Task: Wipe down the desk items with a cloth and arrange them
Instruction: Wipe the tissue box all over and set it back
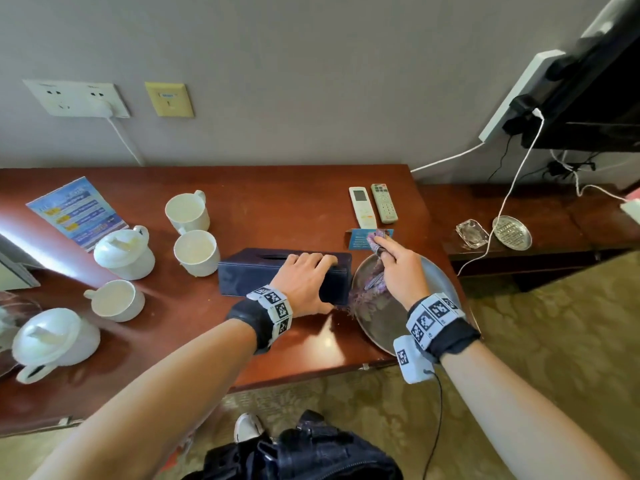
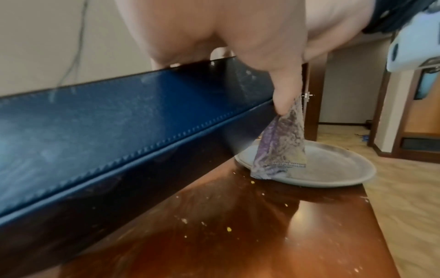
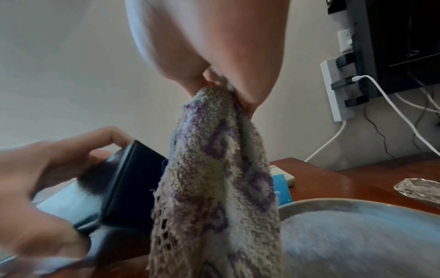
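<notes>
A dark blue tissue box lies on the brown desk. My left hand grips its right end, fingers over the top and thumb on the near side; the box fills the left wrist view, its right end raised off the desk. My right hand pinches a purple and grey cloth, which hangs down onto a grey metal plate at the desk's right edge. The right wrist view has the cloth dangling over the plate beside the box.
White cups and two lidded pots stand at the left. A leaflet lies at the back left, two remotes and a blue card behind the plate. An ashtray and a small metal dish sit on the lower shelf at the right.
</notes>
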